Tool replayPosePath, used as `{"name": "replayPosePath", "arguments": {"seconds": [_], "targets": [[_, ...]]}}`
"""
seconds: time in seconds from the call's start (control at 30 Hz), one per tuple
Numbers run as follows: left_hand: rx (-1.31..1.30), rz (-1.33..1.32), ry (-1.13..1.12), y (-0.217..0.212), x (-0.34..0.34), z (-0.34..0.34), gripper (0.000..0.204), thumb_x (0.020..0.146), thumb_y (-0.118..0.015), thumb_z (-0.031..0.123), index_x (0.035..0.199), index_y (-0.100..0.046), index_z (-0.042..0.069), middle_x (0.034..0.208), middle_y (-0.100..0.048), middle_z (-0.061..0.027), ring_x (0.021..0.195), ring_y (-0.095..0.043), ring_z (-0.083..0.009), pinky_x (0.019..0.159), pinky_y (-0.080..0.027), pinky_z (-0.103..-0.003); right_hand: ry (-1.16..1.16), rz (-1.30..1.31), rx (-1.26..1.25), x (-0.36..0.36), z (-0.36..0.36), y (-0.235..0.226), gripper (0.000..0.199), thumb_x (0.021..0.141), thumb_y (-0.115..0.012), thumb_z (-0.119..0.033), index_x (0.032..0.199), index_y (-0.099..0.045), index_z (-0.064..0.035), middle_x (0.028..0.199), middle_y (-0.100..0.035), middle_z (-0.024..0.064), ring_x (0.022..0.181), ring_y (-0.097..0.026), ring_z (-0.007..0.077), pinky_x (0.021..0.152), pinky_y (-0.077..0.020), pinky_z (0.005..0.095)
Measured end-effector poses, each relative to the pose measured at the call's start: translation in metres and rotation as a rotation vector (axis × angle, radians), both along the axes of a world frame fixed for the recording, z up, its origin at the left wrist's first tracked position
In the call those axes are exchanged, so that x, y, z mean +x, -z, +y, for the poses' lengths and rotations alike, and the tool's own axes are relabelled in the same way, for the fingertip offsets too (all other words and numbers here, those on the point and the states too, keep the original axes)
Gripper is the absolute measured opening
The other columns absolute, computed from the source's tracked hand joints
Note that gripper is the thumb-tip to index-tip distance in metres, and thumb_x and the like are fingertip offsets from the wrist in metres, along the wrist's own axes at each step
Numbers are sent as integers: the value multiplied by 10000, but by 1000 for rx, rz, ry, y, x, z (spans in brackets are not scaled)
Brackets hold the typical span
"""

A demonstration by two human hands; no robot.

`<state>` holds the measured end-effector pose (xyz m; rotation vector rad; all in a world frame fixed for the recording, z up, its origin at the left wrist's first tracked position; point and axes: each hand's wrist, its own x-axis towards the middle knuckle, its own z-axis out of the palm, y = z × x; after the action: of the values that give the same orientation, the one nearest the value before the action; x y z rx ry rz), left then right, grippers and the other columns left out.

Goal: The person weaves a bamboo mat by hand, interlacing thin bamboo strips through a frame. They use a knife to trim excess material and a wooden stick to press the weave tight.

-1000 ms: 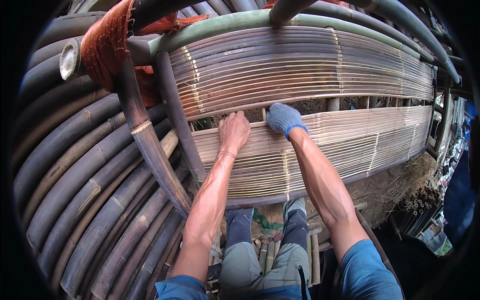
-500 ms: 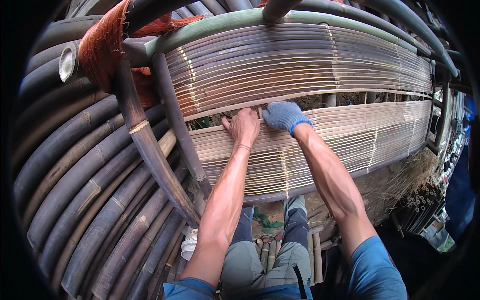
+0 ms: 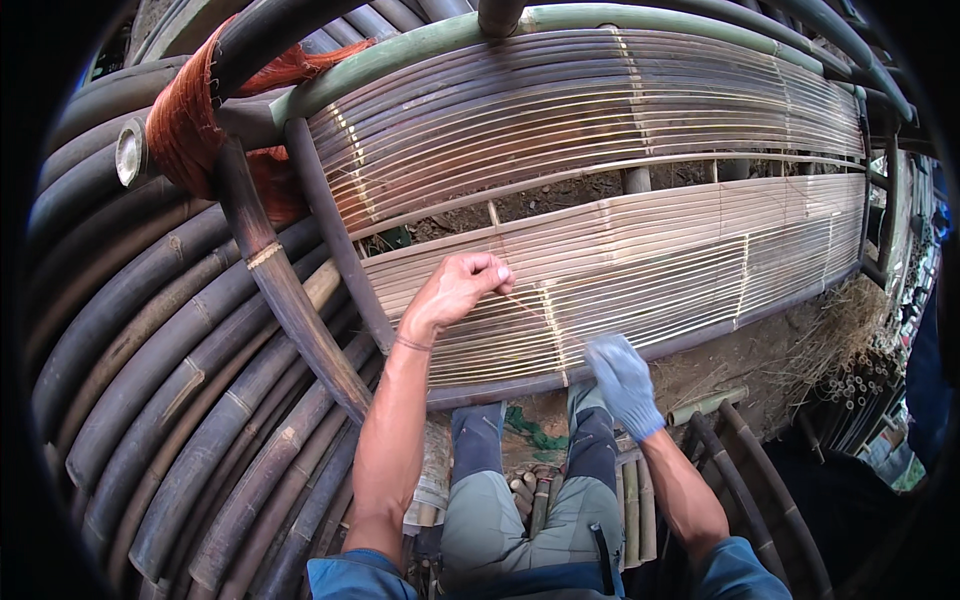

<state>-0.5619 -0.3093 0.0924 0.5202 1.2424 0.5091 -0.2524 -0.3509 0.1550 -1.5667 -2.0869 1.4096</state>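
A bamboo frame filled with thin slats lies across my front, in an upper slatted section and a lower slatted section with a narrow gap between them. My bare left hand is closed in a pinch over the left part of the lower section, holding a thin reddish-brown strand. That strand slants down to the right toward my right hand. In a blue-grey knitted glove, my right hand is closed by the frame's near edge; the strand appears to end in its fingers. Behind my left hand a short light stick bridges the gap.
A green bamboo pole forms the far rim. Orange-red cloth wraps the corner joint, above a slanting dark bamboo post. Many dark bent bamboo poles crowd the left. Cut bamboo pieces lie by my legs.
Both hands have left the gap between the slatted sections. My left hand came slightly nearer, my right hand swung down and right, and a strand now shows between them.
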Motion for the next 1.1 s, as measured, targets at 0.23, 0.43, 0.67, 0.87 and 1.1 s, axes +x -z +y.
{"name": "replayPosePath", "arguments": {"seconds": [0.23, 0.43, 0.67, 0.87, 1.1], "targets": [[396, 927, -159, 31, 5, 10, 327, 962, -602, 177, 1222, -642, -17, 1045, -724, -193, 988, -703, -280, 832, -540, -381, -55, -689, -201, 291, -180, -73, 218, 950, -590, -163, 817, -620, 7, 845, -617, 231, 850, -598, 433, 777, -479, 486], [358, 768, 380, 68, -6, 16, 386, 1039, -499, 385, 1170, -713, 92, 1070, -722, -178, 1046, -653, -375, 986, -414, -488, -346, -1368, -923, 384, -221, -135, 304, 894, -585, -230, 1104, -740, -74, 1072, -711, 230, 1004, -681, 425, 882, -551, 510], [347, 768, 382, 78, -8, 8, 350, 1022, -542, 413, 1053, -755, 138, 942, -741, -98, 976, -643, -295, 966, -321, -455, -42, -689, 150, 55, -7, 27, 531, 852, -713, -179, 1338, -567, -21, 1285, -611, 243, 1220, -570, 400, 1020, -471, 474], [441, 798, 280, 90, 0, 0, 311, 1002, -573, 395, 1000, -746, 137, 968, -737, -61, 977, -632, -285, 977, -308, -473, -50, -482, 352, -134, 69, 101, 368, 850, -728, -324, 1097, -642, -65, 1017, -627, 190, 852, -625, 369, 762, -493, 500], [332, 914, 352, 88, 11, -8, 418, 1009, -556, 379, 1311, -618, 96, 1040, -721, -113, 988, -612, -306, 996, -315, -462, 132, -423, -51, -141, 68, 102, 261, 952, -583, -233, 830, -630, -8, 749, -614, 231, 803, -659, 423, 682, -517, 531]]}}
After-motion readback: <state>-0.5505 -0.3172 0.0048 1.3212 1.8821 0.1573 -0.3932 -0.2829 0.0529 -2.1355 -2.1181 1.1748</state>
